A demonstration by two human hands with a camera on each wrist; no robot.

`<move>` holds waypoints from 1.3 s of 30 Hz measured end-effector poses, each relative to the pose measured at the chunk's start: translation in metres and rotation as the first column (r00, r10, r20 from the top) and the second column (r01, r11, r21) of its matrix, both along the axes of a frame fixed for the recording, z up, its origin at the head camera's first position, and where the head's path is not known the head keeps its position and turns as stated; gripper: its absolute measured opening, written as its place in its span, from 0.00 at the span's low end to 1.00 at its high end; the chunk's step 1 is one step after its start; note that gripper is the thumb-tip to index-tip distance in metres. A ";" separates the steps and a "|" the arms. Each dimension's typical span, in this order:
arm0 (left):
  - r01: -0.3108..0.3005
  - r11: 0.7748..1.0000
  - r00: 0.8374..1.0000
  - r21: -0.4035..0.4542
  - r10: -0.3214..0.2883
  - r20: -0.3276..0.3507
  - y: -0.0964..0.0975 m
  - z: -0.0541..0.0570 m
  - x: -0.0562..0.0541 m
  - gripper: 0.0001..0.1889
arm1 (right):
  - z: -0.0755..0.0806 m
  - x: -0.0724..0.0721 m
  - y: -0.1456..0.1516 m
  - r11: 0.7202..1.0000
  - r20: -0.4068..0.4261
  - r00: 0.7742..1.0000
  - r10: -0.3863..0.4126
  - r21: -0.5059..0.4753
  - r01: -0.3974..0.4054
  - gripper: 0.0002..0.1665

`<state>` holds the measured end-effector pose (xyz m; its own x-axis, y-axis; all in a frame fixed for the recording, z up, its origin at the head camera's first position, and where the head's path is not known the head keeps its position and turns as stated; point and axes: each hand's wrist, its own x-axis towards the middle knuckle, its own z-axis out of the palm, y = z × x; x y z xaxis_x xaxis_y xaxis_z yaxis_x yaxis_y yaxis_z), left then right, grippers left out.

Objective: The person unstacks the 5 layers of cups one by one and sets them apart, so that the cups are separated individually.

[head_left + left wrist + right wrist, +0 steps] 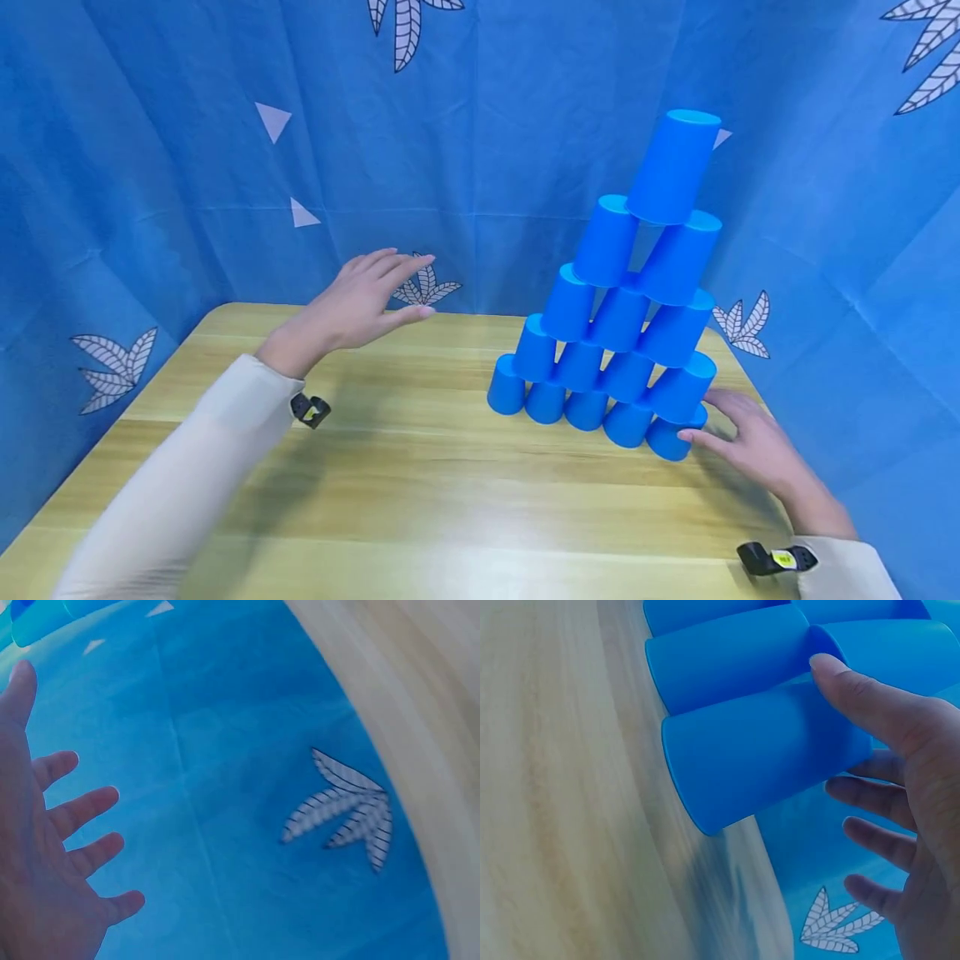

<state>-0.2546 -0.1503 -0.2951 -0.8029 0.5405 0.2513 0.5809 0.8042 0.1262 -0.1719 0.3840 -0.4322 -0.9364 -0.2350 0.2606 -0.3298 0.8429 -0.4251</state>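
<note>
Upside-down blue cups stand stacked in a pyramid, with a single cup [675,171] at its peak. My right hand [761,450] is at the pyramid's lower right corner, by the rightmost bottom cup [757,754]. Its thumb [862,697] lies over the near side of that cup, the other fingers spread loosely along the far side. The index fingertip is partly hidden; whether it presses the cup, I cannot tell. Left of the pyramid my left hand [356,300] hovers over the table, fingers extended and apart, holding nothing.
The wooden table [420,492] runs beneath the stack. Blue cloth [465,158] with white leaf prints hangs behind and along the sides, close to the right hand. A black wrist device [776,558] sits at the right cuff and another [310,410] at the left.
</note>
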 end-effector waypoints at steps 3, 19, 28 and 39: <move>0.016 1.000 1.000 0.009 -0.015 -0.024 0.015 0.010 -0.004 0.41 | 0.000 0.001 0.002 1.000 -0.041 0.999 0.008 0.013 -0.007 0.36; 0.031 0.998 0.999 0.062 -0.029 -0.036 0.088 0.066 -0.010 0.41 | 0.000 0.001 0.004 0.999 -0.095 0.995 0.015 0.036 -0.011 0.35; -0.001 0.989 1.000 0.149 0.001 -0.002 0.133 0.098 -0.008 0.43 | -0.001 -0.001 0.005 0.999 -0.097 0.995 0.002 0.035 0.002 0.32; -0.043 0.979 0.998 0.201 0.050 -0.030 0.186 0.125 -0.004 0.41 | -0.004 -0.003 0.008 0.999 -0.113 0.994 -0.001 0.032 0.005 0.31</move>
